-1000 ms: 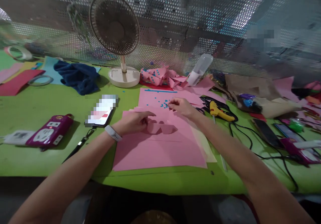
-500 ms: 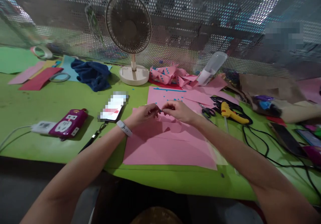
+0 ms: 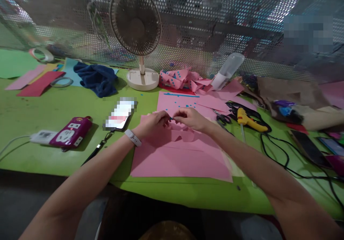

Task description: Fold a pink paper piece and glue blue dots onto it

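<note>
My left hand (image 3: 156, 121) and my right hand (image 3: 188, 118) meet fingertip to fingertip above the pink paper sheets (image 3: 180, 163). Both are closed in a pinch. A tiny dark-blue bit shows between the fingertips, too small to name. Just below the hands lies a cut pink paper strip (image 3: 185, 135) with a wavy edge. Behind them another pink sheet carries scattered small blue dots (image 3: 187, 106) and a thin blue strip (image 3: 181, 95). My left wrist wears a white band (image 3: 132, 137).
A phone (image 3: 120, 114) and a purple power strip (image 3: 71, 132) lie left. Scissors (image 3: 223, 118) and a yellow glue gun (image 3: 251, 120) with a trailing black cord lie right. A fan (image 3: 142, 79), dotted pink paper shapes (image 3: 185, 79) and a clear bottle (image 3: 228, 70) stand behind.
The view has shifted very slightly. My hands stay pinched together in nearly the same place, and the small bit between the fingertips now looks bluer.
</note>
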Available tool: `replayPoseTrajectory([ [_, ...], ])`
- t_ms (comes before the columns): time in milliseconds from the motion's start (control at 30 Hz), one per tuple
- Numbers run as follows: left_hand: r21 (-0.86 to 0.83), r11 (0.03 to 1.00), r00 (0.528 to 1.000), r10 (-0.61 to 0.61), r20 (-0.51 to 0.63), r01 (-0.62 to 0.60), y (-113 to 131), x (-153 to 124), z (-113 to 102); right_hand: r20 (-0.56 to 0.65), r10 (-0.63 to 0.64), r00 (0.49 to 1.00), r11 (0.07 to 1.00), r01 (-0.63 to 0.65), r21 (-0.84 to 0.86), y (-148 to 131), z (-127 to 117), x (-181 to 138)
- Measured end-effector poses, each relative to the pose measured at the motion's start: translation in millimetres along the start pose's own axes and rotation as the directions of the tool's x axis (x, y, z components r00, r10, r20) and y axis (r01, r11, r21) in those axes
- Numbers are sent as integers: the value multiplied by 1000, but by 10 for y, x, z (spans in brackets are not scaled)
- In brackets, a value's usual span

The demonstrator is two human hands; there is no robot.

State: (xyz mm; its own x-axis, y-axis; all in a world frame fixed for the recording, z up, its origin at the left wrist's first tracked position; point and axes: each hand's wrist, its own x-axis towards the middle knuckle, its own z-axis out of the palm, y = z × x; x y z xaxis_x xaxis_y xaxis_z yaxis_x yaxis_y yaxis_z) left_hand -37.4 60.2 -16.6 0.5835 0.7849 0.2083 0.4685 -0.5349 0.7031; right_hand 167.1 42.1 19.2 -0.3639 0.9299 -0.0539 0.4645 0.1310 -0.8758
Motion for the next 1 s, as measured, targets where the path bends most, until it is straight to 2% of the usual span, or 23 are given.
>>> replayPoseTrajectory([
  [233, 3, 1000, 999, -26, -25, 26, 29, -17, -7, -18, -80, 997, 994, 78, -79, 97, -97, 72],
  [300, -15, 1000, 999, -15, -38, 15, 49, -23, -12, -79, -69, 994, 978, 52, -204, 190, -176, 142],
  [433, -46, 999, 998, 21, -54, -24, 80, -27, -21, -221, -41, 974, 887, -66, -457, 351, -342, 218],
  [567, -65, 997, 999, 32, -43, -35, 108, -32, -29, -302, -135, 944, 802, -75, -593, 251, -355, 75],
  [633, -63, 996, 998, 54, -42, -56, 130, -41, -32, -248, -192, 949, 785, -3, -619, 101, -278, -46],
  [700, -48, 994, 995, 91, -44, -93, 158, -53, -38, -169, -208, 963, 814, 75, -576, -62, -175, -156],
  [800, 2, 988, 987, 156, -43, -156, 191, -71, -49, -99, -217, 971, 820, 126, -559, -237, -42, -259],
  [1000, 140, 951, 958, 284, -52, -274, 151, -77, -41, -62, -214, 975, 823, 145, -549, -299, 34, -286],
])
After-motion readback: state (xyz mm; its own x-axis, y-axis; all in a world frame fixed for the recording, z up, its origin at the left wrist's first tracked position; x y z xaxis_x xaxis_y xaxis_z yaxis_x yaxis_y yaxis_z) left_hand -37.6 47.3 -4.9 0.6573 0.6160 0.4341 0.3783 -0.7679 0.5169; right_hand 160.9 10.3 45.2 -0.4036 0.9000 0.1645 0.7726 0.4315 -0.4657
